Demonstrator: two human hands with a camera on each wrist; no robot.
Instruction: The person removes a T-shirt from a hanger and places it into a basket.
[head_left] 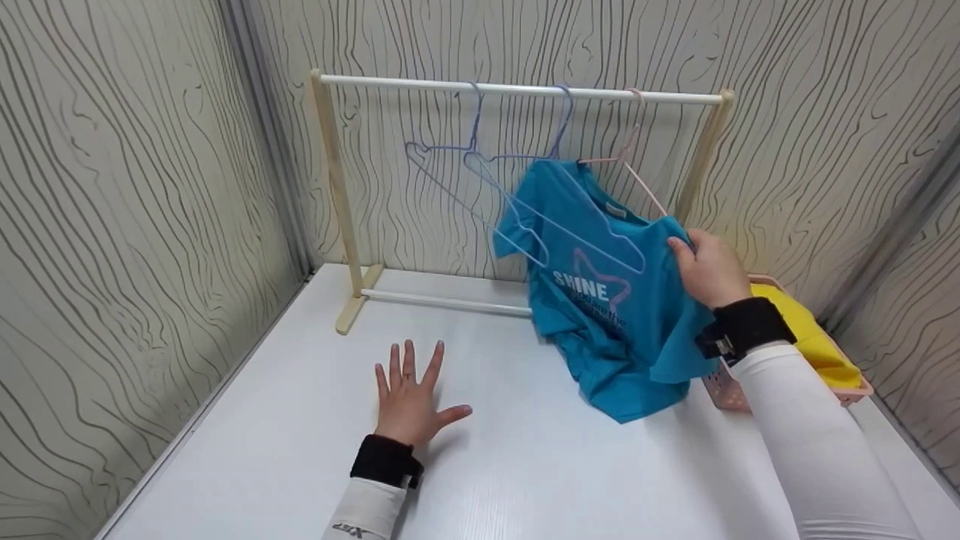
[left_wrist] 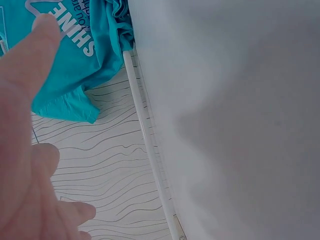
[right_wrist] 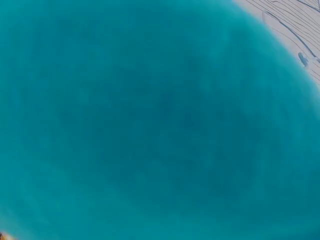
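A teal T-shirt (head_left: 555, 225) printed with "SHINE" and a star hangs at the right of the rack, its lower folds over the white table. My right hand (head_left: 712, 266) grips the shirt at its right shoulder. The pink hanger (head_left: 643, 182) reaches from the rail into the neck opening; its lower part is hidden by the cloth. My left hand (head_left: 409, 405) is spread over the table, fingers straight, holding nothing. In the left wrist view its thumb (left_wrist: 45, 40) overlaps the shirt. Teal cloth (right_wrist: 160, 120) fills nearly all of the right wrist view.
Two bluish-purple hangers, the left one (head_left: 442, 148) and the middle one (head_left: 566, 120), hang from the white rail (head_left: 405, 82), overlapping the shirt. A pink basket (head_left: 727, 391) with yellow cloth (head_left: 814, 330) stands at the right, behind my forearm. Wooden posts (head_left: 341, 187) bear the rail.
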